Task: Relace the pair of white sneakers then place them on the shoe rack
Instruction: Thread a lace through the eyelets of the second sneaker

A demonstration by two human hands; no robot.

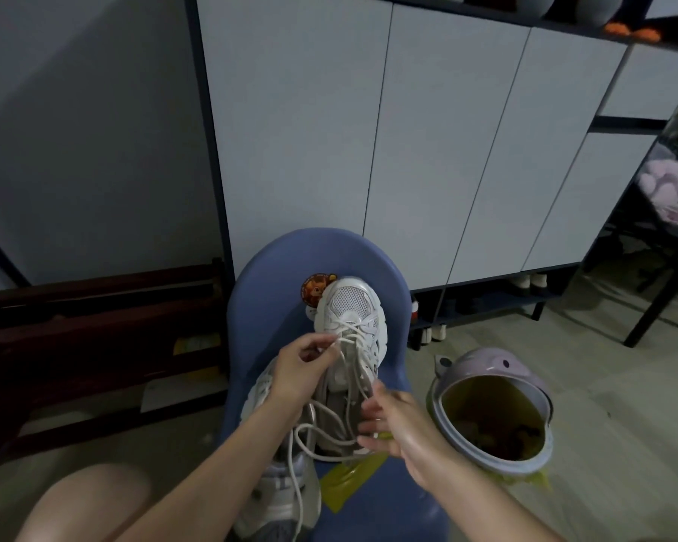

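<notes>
A white sneaker [351, 330] stands toe-up against the back of a blue plastic chair [290, 264], its heel down on the seat, while a person's left hand [304, 365] pinches a strand of the white shoelace [345, 385] beside the upper eyelets, fingers curled toward the thumb. The right hand [398, 424] sits lower, at the shoe's heel end, fingers spread and blurred, with loops of the lace running against them; whether it grips the lace cannot be told. Both forearms reach in from the bottom of the view, over a bare knee. The second sneaker [275, 490] lies on the seat under the left forearm, slack lace trailing across it. A yellow-green strip [345, 483] rests on the seat just beside it. On the floor to the right, a lilac bin [498, 404] lined with a yellow-green bag holds scraps too dark to identify. Behind, pairs of shoes sit on the low rack [498, 307] beneath white cabinet doors [368, 131].
</notes>
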